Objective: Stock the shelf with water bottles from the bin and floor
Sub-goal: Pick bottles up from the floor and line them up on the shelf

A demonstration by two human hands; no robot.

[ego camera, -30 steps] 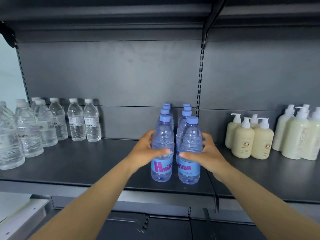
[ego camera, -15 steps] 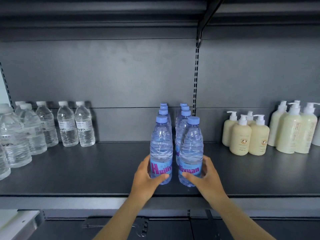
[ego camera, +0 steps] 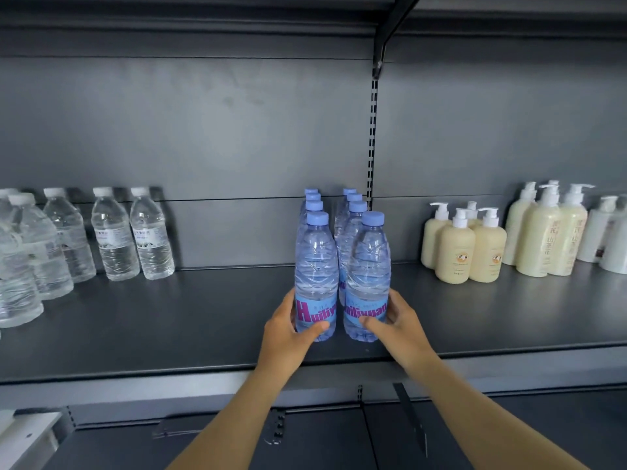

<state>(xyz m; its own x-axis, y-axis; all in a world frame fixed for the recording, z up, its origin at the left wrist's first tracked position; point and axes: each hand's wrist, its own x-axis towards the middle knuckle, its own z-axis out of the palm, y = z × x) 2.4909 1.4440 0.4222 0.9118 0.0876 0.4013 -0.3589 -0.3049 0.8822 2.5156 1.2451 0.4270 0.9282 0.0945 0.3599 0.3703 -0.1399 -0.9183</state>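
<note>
Two rows of blue-capped water bottles stand upright on the dark grey shelf (ego camera: 190, 320), running from front to back. My left hand (ego camera: 288, 329) grips the front left bottle (ego camera: 316, 266) low down, thumb across its blue label. My right hand (ego camera: 395, 322) grips the front right bottle (ego camera: 368, 266) the same way. Both front bottles rest on the shelf near its front edge. The bottles behind them (ego camera: 353, 215) show mostly as caps. No bin or floor is in view.
Clear white-capped water bottles (ego camera: 135, 235) stand at the shelf's left end. Cream pump bottles (ego camera: 464, 245) and taller ones (ego camera: 549, 235) stand at the right. A slotted upright (ego camera: 374, 130) runs up the back panel. Another shelf hangs overhead.
Both hands slid from mid-height down to the labels of the two front bottles, which now stand on the shelf. The view has drawn back and shifted.
</note>
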